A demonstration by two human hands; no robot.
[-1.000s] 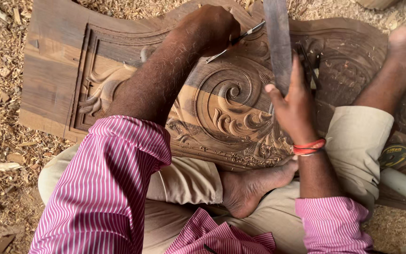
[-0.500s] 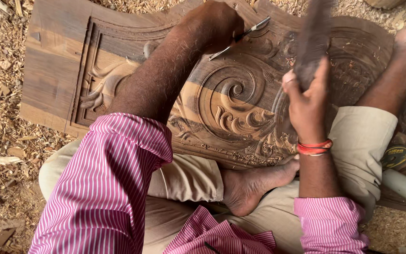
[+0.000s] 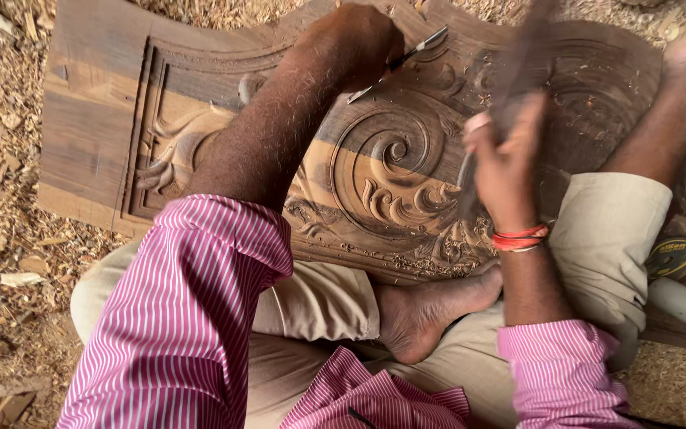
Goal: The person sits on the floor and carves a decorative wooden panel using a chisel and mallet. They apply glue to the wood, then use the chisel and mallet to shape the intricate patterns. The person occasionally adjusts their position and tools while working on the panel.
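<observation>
Across the upper frame a dark carved wooden panel with scrollwork [image 3: 395, 171] is lying. At top centre, the left hand [image 3: 359, 44] is gripping a thin metal chisel [image 3: 406, 57], fingers curled tight. Right of centre, the right hand [image 3: 506, 163] is clenching a blurred wooden mallet [image 3: 522, 67].

Woodcarving workshop: carved wooden panel [image 3: 391, 175], wood shavings [image 3: 1, 159] covering ground.
</observation>
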